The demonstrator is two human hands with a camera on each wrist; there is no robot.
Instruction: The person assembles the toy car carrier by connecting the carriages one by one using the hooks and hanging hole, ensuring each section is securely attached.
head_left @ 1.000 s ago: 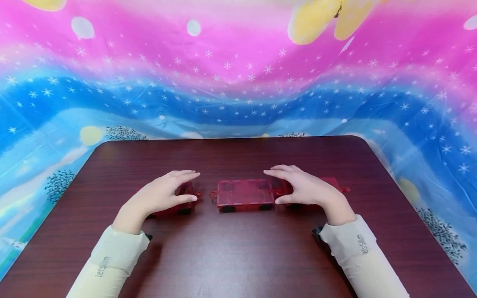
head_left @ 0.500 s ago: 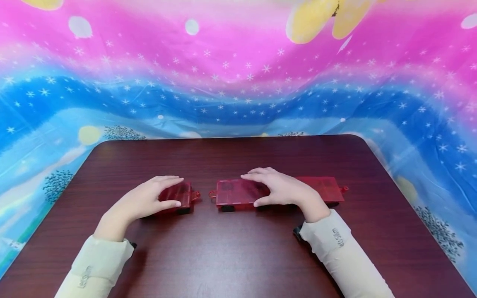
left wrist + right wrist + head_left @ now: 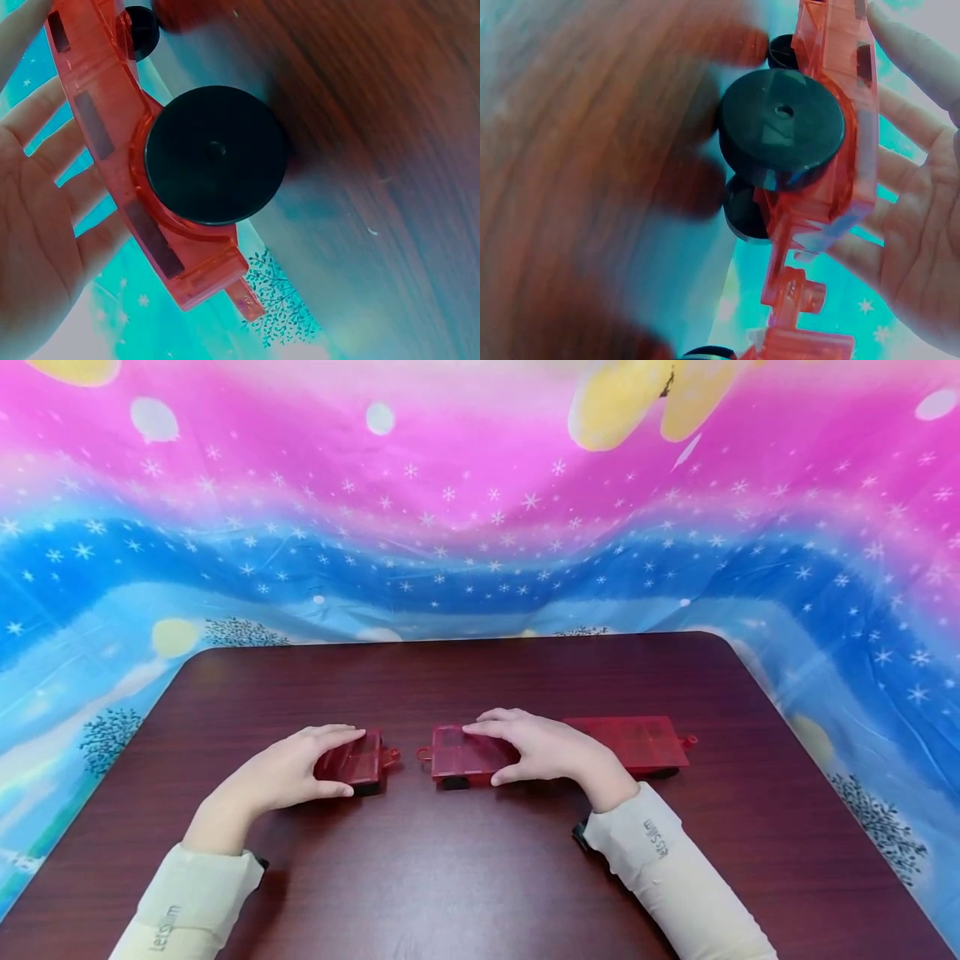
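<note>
Translucent red flat-topped toy cars with black wheels stand in a row on the table. My left hand [image 3: 288, 768] spans the left toy car [image 3: 358, 760], thumb at its near side and fingers along its far edge; the left wrist view shows the palm behind that car's wheel [image 3: 216, 155]. Likewise my right hand [image 3: 536, 747] grips the middle toy car [image 3: 461, 756] across its width, covering its right end. A ring hitch [image 3: 424, 753] on the middle car faces the left car's hitch [image 3: 391, 757], with a gap between. Behind my right wrist is the right toy car [image 3: 633, 743].
The dark wooden table [image 3: 450, 877] has rounded far corners. A pink and blue snowflake-patterned cloth [image 3: 480, 527] hangs around its back and sides. In the right wrist view, a coupling [image 3: 793, 292] links the middle and right cars.
Both hands have moved left and down onto the cars, the right hand shifting from the right car to the middle one. The cars keep their places.
</note>
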